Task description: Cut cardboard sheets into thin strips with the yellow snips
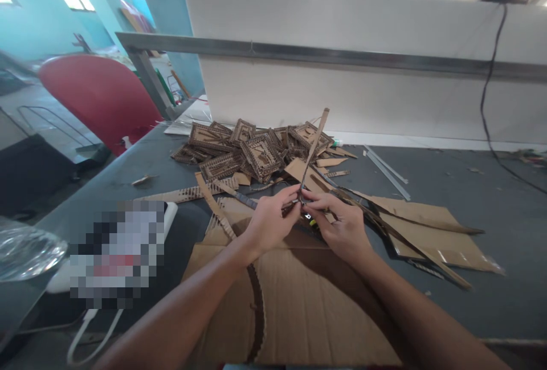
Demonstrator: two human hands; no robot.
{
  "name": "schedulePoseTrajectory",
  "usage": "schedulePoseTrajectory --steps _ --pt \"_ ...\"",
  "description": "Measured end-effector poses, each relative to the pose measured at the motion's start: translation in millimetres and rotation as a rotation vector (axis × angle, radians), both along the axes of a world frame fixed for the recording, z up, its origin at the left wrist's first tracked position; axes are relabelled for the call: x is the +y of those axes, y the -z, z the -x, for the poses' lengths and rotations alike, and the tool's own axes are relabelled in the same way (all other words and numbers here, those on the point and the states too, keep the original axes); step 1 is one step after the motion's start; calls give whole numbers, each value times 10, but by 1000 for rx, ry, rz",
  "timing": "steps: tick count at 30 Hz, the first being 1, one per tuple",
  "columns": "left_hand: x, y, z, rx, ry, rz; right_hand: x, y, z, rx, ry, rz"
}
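Observation:
My left hand [277, 213] and my right hand [339, 222] meet over the middle of the table, fingertips pinched together on a narrow cardboard strip [315, 145]. The strip's free end rises up and away from my fingers; its lower end is hidden between them. Below my hands lies a large cardboard sheet [307, 296]. A curved corrugated strip [257, 307] rests on that sheet under my left forearm. Something yellow and black shows behind my right fingers, too covered to name. Just beyond my hands is a heap of small rectangular corrugated cardboard pieces [260, 156] with raised edges.
At left, a blurred-out device [171, 219] with a white cable [74, 347] lies near a clear plastic bottle [29, 250]. Cardboard strips and a flat cardboard piece [427, 219] lie at right. A white panel [342, 96] with a metal bar stands behind; a red chair [98, 96] is far left.

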State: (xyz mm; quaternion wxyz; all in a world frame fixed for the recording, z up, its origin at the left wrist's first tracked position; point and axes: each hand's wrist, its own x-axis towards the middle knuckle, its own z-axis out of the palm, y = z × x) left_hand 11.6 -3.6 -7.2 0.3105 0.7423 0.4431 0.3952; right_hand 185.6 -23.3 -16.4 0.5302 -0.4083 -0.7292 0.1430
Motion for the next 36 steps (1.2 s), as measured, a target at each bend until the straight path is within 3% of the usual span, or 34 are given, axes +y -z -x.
schedulePoseTrajectory --steps 36 --pt "-34 -10 -31 -26 -31 56 21 17 -32 -16 -33 17"
